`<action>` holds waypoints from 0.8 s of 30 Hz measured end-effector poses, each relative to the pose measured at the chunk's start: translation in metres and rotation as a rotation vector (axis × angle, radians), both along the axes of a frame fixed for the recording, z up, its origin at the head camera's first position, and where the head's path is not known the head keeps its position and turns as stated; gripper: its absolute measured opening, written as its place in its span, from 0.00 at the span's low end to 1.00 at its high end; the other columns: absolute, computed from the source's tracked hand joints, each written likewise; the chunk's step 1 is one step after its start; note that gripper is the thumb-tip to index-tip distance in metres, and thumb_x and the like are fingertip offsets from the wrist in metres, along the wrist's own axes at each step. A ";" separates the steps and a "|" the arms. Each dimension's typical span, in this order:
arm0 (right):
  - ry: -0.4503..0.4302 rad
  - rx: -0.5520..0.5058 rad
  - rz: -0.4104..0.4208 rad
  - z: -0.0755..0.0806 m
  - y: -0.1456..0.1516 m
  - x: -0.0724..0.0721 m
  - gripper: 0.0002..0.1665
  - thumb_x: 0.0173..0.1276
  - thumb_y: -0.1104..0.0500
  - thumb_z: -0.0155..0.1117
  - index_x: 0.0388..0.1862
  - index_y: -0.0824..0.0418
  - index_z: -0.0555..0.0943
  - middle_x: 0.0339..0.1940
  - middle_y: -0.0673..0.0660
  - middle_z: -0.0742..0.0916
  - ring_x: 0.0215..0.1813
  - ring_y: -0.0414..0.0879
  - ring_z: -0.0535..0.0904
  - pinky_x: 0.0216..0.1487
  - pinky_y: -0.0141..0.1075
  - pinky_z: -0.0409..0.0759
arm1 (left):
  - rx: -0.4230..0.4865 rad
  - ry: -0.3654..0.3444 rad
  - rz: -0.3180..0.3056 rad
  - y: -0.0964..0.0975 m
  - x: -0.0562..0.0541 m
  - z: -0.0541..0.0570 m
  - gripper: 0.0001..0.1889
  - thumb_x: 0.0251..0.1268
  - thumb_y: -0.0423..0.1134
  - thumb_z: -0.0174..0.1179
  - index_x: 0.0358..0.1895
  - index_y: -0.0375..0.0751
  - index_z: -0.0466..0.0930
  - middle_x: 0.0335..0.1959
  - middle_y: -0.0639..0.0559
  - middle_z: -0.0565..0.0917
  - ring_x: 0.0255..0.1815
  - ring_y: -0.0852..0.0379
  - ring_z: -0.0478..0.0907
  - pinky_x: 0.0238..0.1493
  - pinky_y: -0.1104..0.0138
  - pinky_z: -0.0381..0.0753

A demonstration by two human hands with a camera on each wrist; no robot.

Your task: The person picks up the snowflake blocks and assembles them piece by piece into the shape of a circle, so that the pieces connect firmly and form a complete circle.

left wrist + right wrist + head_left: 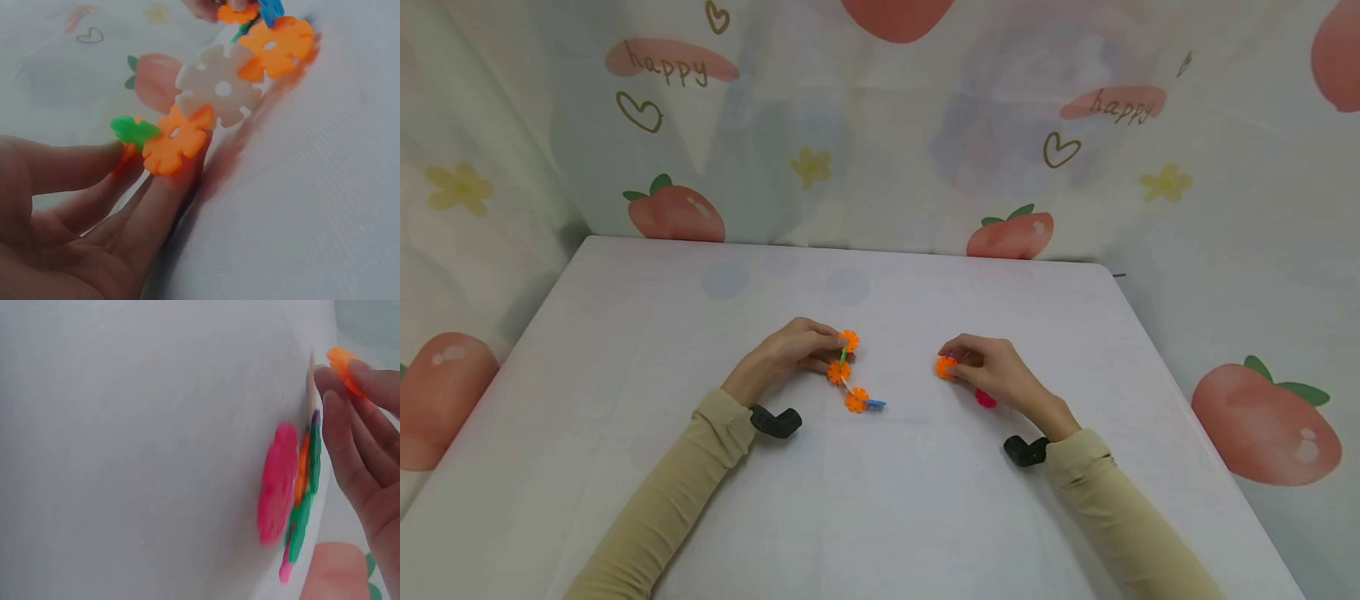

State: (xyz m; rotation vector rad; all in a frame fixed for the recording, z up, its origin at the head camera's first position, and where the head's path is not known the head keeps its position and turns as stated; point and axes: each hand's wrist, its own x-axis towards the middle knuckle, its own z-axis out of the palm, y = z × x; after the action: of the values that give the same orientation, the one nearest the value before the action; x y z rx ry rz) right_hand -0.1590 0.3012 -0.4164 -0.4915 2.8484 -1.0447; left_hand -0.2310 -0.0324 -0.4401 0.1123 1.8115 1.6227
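My left hand [793, 346] pinches one end of a chain of interlocked flower-shaped plastic discs. In it, orange discs [838, 372] join a green disc [134, 130], a white disc [215, 81] and a blue disc [876, 404] at the end nearer me. Across a gap to the right, my right hand [1000, 371] holds a single orange disc [345, 370] between thumb and fingers. Below that hand lies a pink disc [279, 487], with green discs [301, 528] and another orange disc [302, 472] beside it; the hand mostly hides these in the head view.
A white cloth covers the table [880, 508]. Behind it hangs a patterned curtain [887, 133] with printed peaches, hearts and flowers. A black device [777, 422] sits at the left wrist, and a similar one [1026, 451] at the right wrist.
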 end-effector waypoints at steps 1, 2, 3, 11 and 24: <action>0.001 -0.012 -0.002 -0.001 -0.003 -0.002 0.14 0.67 0.66 0.72 0.51 0.58 0.86 0.40 0.54 0.90 0.39 0.44 0.87 0.45 0.29 0.84 | 0.008 0.001 -0.004 0.000 0.000 -0.001 0.16 0.75 0.34 0.59 0.59 0.27 0.81 0.42 0.46 0.91 0.35 0.61 0.86 0.36 0.70 0.86; 0.004 -0.024 -0.005 -0.002 -0.007 -0.004 0.14 0.67 0.66 0.72 0.51 0.59 0.86 0.39 0.54 0.90 0.39 0.44 0.88 0.44 0.29 0.84 | 0.012 -0.001 -0.005 0.000 -0.001 -0.002 0.16 0.75 0.34 0.59 0.58 0.27 0.81 0.42 0.46 0.91 0.35 0.60 0.87 0.36 0.70 0.86; 0.005 -0.033 -0.012 -0.002 -0.010 -0.006 0.14 0.67 0.66 0.72 0.51 0.59 0.86 0.39 0.54 0.90 0.39 0.44 0.88 0.45 0.29 0.84 | 0.017 -0.001 -0.006 -0.001 -0.001 -0.003 0.15 0.75 0.34 0.59 0.58 0.28 0.82 0.43 0.45 0.91 0.35 0.60 0.87 0.37 0.70 0.87; -0.003 -0.096 0.006 -0.007 -0.037 -0.022 0.09 0.67 0.63 0.74 0.46 0.58 0.87 0.41 0.54 0.91 0.44 0.46 0.88 0.50 0.32 0.85 | 0.040 0.004 -0.023 -0.003 -0.001 -0.007 0.16 0.76 0.35 0.59 0.57 0.27 0.82 0.45 0.42 0.91 0.36 0.59 0.86 0.38 0.69 0.87; -0.020 -0.182 0.044 -0.009 -0.076 -0.047 0.08 0.67 0.62 0.74 0.45 0.57 0.89 0.42 0.53 0.91 0.46 0.46 0.88 0.54 0.40 0.86 | 0.028 -0.001 0.013 -0.002 0.000 -0.006 0.16 0.73 0.35 0.62 0.56 0.28 0.83 0.43 0.44 0.91 0.36 0.59 0.86 0.39 0.69 0.87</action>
State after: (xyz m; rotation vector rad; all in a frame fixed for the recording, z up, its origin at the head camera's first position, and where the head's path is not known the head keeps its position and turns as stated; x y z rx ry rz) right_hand -0.2060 0.2248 -0.4255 -0.5506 2.7256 -1.3000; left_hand -0.2310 -0.0348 -0.4456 0.1126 1.7923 1.6570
